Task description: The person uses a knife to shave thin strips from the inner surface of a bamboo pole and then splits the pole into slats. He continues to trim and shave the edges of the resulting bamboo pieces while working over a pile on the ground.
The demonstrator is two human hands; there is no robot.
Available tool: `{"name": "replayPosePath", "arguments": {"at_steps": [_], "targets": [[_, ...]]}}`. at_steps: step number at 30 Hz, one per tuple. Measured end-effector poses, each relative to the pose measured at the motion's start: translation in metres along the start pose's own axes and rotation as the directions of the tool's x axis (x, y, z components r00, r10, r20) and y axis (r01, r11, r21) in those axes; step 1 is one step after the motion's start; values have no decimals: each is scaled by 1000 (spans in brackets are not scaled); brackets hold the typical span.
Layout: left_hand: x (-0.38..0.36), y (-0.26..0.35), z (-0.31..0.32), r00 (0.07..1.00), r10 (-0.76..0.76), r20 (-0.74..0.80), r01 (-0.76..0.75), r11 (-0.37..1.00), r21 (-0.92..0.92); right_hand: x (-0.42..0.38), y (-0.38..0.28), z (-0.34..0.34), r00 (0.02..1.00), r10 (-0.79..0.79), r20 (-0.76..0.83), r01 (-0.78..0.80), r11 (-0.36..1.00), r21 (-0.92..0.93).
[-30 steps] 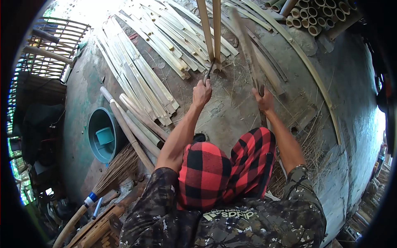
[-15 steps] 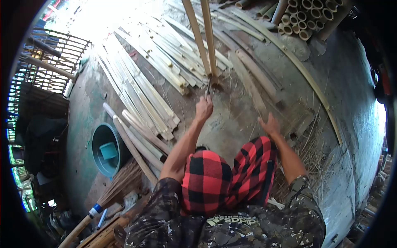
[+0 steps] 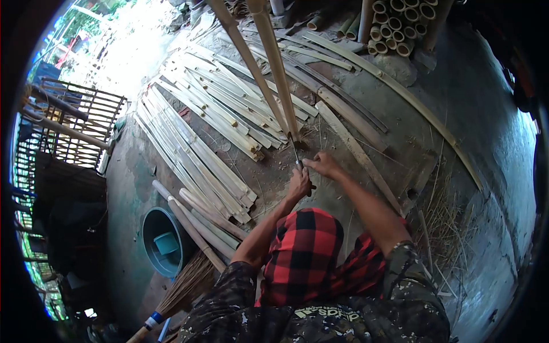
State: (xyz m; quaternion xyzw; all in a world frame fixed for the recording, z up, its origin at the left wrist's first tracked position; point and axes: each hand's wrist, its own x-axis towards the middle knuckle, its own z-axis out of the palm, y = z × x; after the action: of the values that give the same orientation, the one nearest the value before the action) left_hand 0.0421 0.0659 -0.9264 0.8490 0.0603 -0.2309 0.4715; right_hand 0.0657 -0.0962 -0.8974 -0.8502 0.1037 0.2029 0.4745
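Observation:
My left hand [image 3: 298,183] is closed around the handle of a knife [image 3: 297,154], and the handle's end sticks out below my fist. The blade points away from me, at the near end of a split bamboo pole [image 3: 277,74]. Two long halves of that pole rise apart toward the top of the view and come together at the blade. Close beside the left hand, my right hand [image 3: 323,165] has its fingers curled, fingertips at the knife where handle meets blade. A flat bamboo slat [image 3: 357,150] lies on the floor to the right.
Many split bamboo strips [image 3: 211,114] cover the floor ahead and left. A green tub [image 3: 150,240] with a small dipper [image 3: 166,243] stands left, near a stick broom [image 3: 186,283]. Cut bamboo tubes [image 3: 400,26] are stacked far right. A long curved strip [image 3: 400,88] lies at right.
My right hand has left the flat slat on the right and come over to the knife. The left hand stays on the handle. The view has tilted and shifted.

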Motion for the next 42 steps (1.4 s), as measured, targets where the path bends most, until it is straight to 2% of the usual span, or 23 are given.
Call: {"name": "replayPosePath", "arguments": {"at_steps": [2,3,5,7,8,9,10,11,12,14,17,18,20,22,26,27,30,31,34,37,39,41,42], "targets": [[-6,-1,-1,953,243,178,-227,968,-105,10,0,27,987,114,116,-127,985,114],[-4,-2,-1,887,377,267,-345,925,-159,15,5,44,992,124,17,-125,989,80],[10,-31,6,764,459,454,-299,875,-382,15,18,76,975,146,-170,-147,989,8],[29,-33,-22,672,228,705,-278,959,-45,5,15,69,969,242,-41,-230,955,186],[34,-19,-58,676,278,683,-471,875,111,0,15,66,961,276,26,-273,924,269],[28,12,-100,663,338,668,-634,728,261,4,28,82,962,121,-244,-108,992,64],[8,46,-133,883,392,260,-461,830,315,2,32,86,962,120,-244,-110,993,51],[11,59,-152,926,374,-50,-371,880,-295,3,32,88,962,119,-244,-113,993,41],[-11,105,-164,745,548,-380,-605,795,-40,3,32,91,962,117,-248,-113,993,30],[3,141,-175,508,710,-488,-837,539,-88,-16,14,88,960,128,-250,-126,992,22],[11,201,-163,354,761,-544,-933,332,-143,-32,-8,73,940,149,-307,-148,989,28],[-6,216,-159,450,701,-554,-882,446,-152,-38,-11,68,930,160,-331,-157,987,36],[-10,246,-149,332,703,-629,-939,311,-148,-47,-12,44,926,114,-360,-122,993,-1],[-24,272,-142,389,674,-627,-920,256,-296,-66,-7,31,924,89,-372,-105,994,-22],[-27,281,-109,464,728,-504,-878,302,-372,-115,14,17,903,113,-414,-132,991,-19],[-23,275,-99,515,732,-445,-853,387,-351,-124,21,16,907,143,-397,-156,988,-1],[-18,281,-85,546,723,-424,-819,354,-452,-125,34,9,913,157,-376,-143,988,64],[-21,282,-88,531,766,-363,-836,401,-376,-127,35,14,920,155,-359,-131,987,92],[-24,292,-84,550,763,-339,-823,425,-378,-128,35,9,945,223,-238,-170,959,226],[-16,290,-89,568,735,-371,-812,428,-395,-118,47,2,958,280,-67,-176,753,634],[-13,289,-101,566,740,-364,-815,434,-385,-113,48,-4,930,366,8,-255,630,733],[-7,288,-103,547,758,-355,-828,428,-362,-117,45,-17,924,380,-38,-268,717,644],[-7,284,-104,542,765,-346,-832,433,-346,-126,41,-19,934,342,-108,-249,835,491]]}}
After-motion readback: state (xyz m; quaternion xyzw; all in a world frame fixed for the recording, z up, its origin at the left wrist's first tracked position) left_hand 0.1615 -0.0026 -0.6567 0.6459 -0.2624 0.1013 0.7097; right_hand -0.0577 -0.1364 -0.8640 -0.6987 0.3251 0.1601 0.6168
